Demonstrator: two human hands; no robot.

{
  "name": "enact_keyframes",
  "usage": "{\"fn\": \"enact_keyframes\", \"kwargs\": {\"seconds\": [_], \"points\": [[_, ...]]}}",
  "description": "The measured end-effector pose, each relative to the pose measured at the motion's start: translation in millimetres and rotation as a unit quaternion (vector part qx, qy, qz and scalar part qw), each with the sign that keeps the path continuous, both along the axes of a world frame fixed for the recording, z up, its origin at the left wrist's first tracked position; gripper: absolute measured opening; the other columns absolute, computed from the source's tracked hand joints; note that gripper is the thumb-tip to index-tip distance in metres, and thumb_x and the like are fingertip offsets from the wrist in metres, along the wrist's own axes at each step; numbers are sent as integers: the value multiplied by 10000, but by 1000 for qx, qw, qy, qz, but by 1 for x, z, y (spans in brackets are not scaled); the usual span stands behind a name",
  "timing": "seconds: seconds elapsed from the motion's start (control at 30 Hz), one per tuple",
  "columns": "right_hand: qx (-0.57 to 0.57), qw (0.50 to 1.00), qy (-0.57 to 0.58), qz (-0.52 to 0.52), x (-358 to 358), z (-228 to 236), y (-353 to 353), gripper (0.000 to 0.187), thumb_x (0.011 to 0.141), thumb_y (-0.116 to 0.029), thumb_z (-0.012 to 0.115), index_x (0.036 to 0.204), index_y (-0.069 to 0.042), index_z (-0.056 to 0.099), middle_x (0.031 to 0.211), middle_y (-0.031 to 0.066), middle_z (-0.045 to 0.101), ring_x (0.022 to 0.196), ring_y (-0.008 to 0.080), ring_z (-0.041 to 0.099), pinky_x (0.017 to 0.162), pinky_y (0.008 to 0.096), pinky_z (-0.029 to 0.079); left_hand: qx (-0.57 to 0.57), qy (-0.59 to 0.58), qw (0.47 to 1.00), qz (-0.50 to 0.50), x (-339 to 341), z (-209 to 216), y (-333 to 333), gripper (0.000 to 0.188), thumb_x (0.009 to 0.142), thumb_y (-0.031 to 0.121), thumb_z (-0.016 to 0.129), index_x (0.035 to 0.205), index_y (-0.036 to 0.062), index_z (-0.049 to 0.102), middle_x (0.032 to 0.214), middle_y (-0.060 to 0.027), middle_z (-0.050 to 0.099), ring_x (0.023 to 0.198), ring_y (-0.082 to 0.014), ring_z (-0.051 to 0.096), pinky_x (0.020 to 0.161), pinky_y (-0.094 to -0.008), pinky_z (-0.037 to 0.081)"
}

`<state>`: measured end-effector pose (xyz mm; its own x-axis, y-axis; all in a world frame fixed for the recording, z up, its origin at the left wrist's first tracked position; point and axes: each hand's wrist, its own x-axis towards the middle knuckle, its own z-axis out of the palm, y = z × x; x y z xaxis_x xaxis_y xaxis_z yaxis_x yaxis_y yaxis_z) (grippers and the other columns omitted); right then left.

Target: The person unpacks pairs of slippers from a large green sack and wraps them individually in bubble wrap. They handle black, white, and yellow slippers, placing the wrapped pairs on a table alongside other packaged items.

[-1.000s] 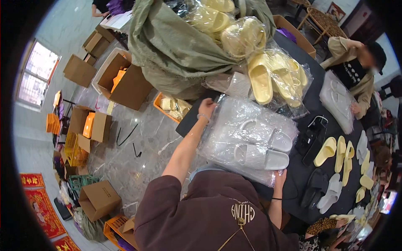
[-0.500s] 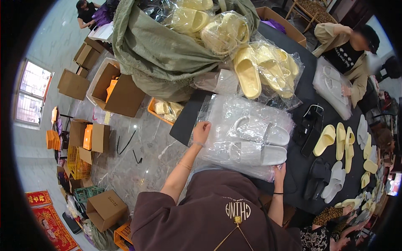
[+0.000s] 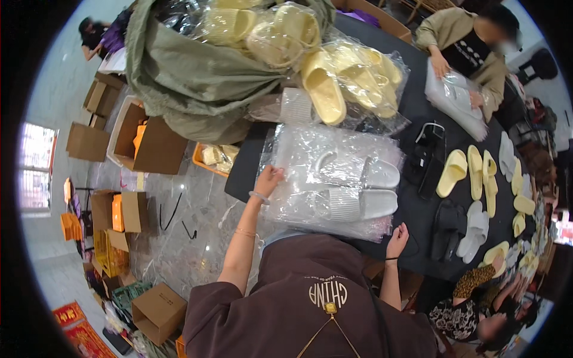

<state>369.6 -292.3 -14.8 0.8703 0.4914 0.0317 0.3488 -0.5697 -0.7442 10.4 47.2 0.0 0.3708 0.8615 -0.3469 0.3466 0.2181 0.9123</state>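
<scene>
A stack of clear plastic bags [image 3: 298,152] lies on the black table before me. On it rests a pair of pale grey slides, the far slide [image 3: 382,173] and the near slide [image 3: 379,204], which look covered by clear film. My left hand [image 3: 270,179] is at the stack's left edge, fingers curled together at the plastic. Just off the stack's near right corner is my right hand [image 3: 398,240], fingers loosely bent and apart, holding nothing.
Bagged yellow slides [image 3: 358,77] and a green sack [image 3: 203,77] stand beyond the stack. Loose black slides [image 3: 447,230] and yellow slides [image 3: 452,173] line the right. Across the table, a person [image 3: 471,53] handles another bag stack. Cardboard boxes [image 3: 158,146] stand left on the floor.
My right hand has come off the stack's near right corner. My left hand has shifted to its left edge. The person opposite has lowered a hand onto their bags. The whole view has shifted.
</scene>
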Motion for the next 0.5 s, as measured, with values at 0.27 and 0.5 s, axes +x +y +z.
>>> {"fn": "enact_keyframes", "kwargs": {"seconds": [0.27, 0.5], "points": [[229, 954, -4, -191, 51, 136, 15, 275, 922, -162, 487, 1088, 51, 543, 982, 100, 596, 913, 151, 562, 795, 262, 446, -268, -58, 959, -79, -2, 35, 11, 426, 836, 298, 622, 1139, 7, 550, 976, -65, 654, 832, -131, 635, 677, -216, 451], [26, 950, -20, 311, 9, 217, 106, 162, 827, -65, 538, 967, -21, 608, 944, 131, 605, 865, 282, 595, 773, 340, 465, -253, 12, 963, -88, 4, 5, 22, 290, 836, 250, 632, 995, 7, 630, 879, -55, 666, 749, -106, 635, 586, -213, 474]]}}
